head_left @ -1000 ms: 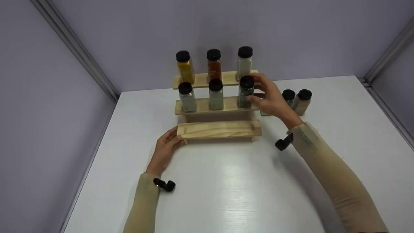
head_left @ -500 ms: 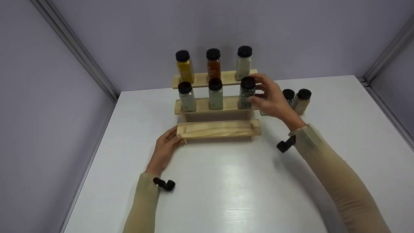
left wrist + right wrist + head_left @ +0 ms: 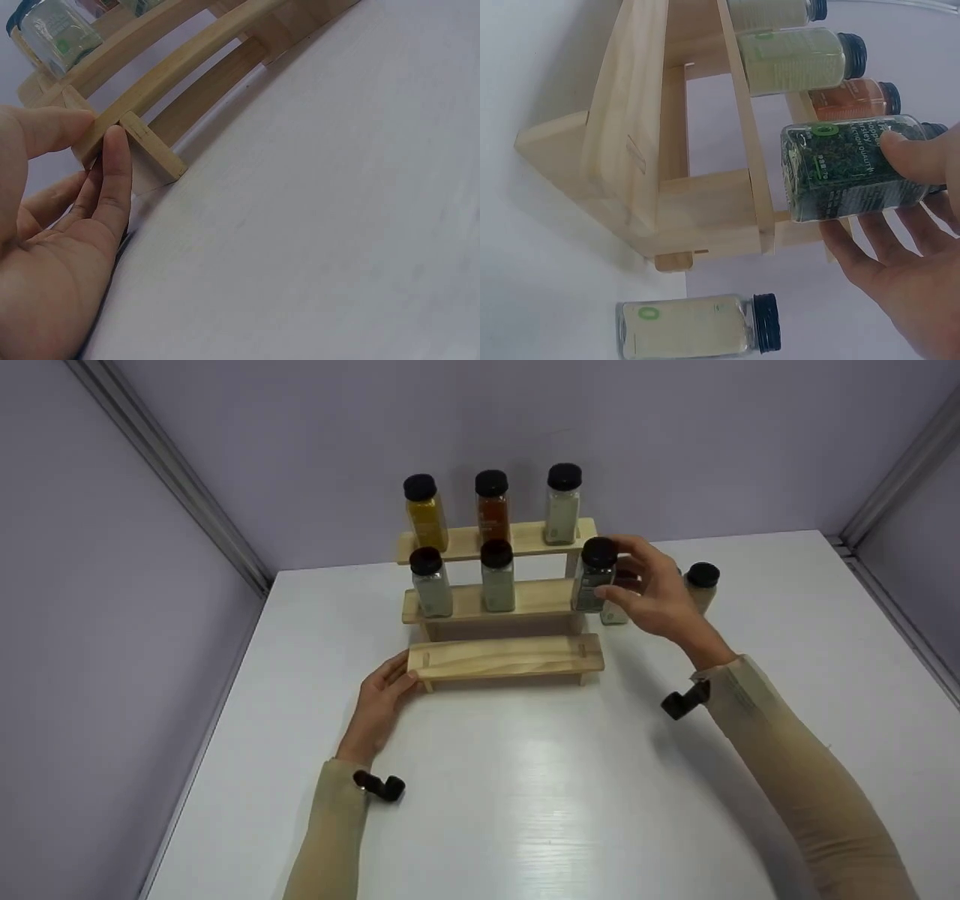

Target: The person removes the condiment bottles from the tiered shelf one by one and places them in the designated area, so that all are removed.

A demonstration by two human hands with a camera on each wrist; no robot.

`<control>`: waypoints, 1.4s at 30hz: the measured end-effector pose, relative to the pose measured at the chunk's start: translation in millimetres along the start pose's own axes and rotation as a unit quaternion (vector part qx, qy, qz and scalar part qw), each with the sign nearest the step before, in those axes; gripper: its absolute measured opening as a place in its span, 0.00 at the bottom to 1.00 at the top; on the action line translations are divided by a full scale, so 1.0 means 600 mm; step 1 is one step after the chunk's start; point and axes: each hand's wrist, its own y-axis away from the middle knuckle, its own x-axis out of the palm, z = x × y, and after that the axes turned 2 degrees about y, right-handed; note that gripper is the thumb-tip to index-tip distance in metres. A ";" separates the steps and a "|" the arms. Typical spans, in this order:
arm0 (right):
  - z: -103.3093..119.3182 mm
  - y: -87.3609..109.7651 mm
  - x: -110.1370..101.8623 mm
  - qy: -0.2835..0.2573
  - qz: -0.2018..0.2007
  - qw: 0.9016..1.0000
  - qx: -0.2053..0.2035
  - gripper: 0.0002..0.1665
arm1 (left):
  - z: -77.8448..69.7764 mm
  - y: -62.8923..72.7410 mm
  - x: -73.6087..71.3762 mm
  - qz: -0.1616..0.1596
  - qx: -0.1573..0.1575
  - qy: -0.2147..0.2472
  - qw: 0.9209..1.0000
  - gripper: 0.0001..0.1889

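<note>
My right hand (image 3: 656, 596) grips a spice jar (image 3: 840, 172) of dark green flakes, its label partly reading parsley. In the right wrist view a narrow gap shows between its base and the middle shelf's edge; in the head view it overlaps that shelf's right end. My left hand (image 3: 379, 705) pinches the left end of the lowest shelf (image 3: 172, 71) of a three-tier wooden rack (image 3: 506, 656), thumb on top and fingers beneath. Two pale-filled jars, one left (image 3: 433, 585) and one central (image 3: 498, 579), stand on the middle shelf.
On the top shelf stand a yellow jar (image 3: 427, 517), a red-brown jar (image 3: 493, 514) and a pale jar (image 3: 562, 510). Right of the rack, a pale powder jar (image 3: 690, 326) and a beige jar (image 3: 703, 589) stand on the white table (image 3: 480, 795). Walls rise behind and at both sides.
My right hand has moved right with the parsley jar, from in front of the top shelf's pale jar to the middle shelf's right end. The left hand keeps its hold.
</note>
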 end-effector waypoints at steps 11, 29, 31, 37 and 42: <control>-0.008 0.024 -0.023 0.013 -0.007 1.000 0.010 0.38 | 0.001 0.005 0.000 -0.003 0.001 0.013 1.000 0.30; -0.025 0.048 -0.054 0.018 -0.028 0.999 0.015 0.37 | -0.003 0.008 0.005 -0.005 0.006 0.012 1.000 0.30; -0.029 0.050 -0.054 0.019 -0.029 0.999 0.013 0.37 | -0.004 0.008 0.006 -0.009 0.004 0.014 1.000 0.30; -0.045 0.056 -0.056 0.016 -0.032 0.999 0.012 0.37 | -0.003 0.008 0.005 -0.010 0.006 0.017 1.000 0.30; -0.061 0.066 -0.055 0.027 -0.030 0.999 0.025 0.38 | -0.001 0.009 0.004 -0.007 0.011 0.020 1.000 0.29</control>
